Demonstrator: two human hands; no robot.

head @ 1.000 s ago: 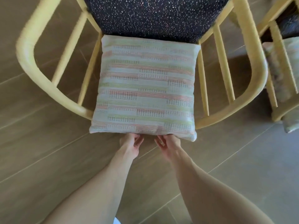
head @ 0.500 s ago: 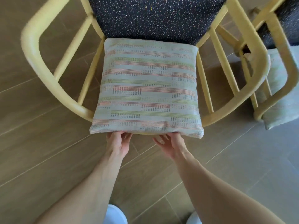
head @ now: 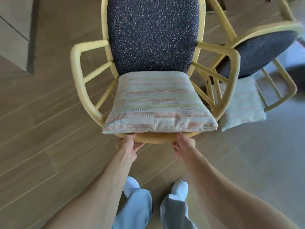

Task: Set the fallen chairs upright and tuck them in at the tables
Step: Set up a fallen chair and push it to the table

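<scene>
At the far left of the frame only the wooden floor shows, with a pale raised edge in the upper left that may belong to a worktop; I cannot tell. Just left of centre, the left hand has its grip closed round the front rail of the yellow armchair, fingers curled under the rail just below the striped cushion. The armchair fills the middle of the frame. Right of centre, the right hand holds the same rail, thumb above and fingers below.

My judgement: with both hands holding evenly, the chair should be lifted slightly and walked straight, so its legs do not drag and the loose cushion does not slide forward.

To the right, a second armchair stands very near the first one's armrest; steer clear of it.

No brand, label or writing is readable anywhere.
</scene>
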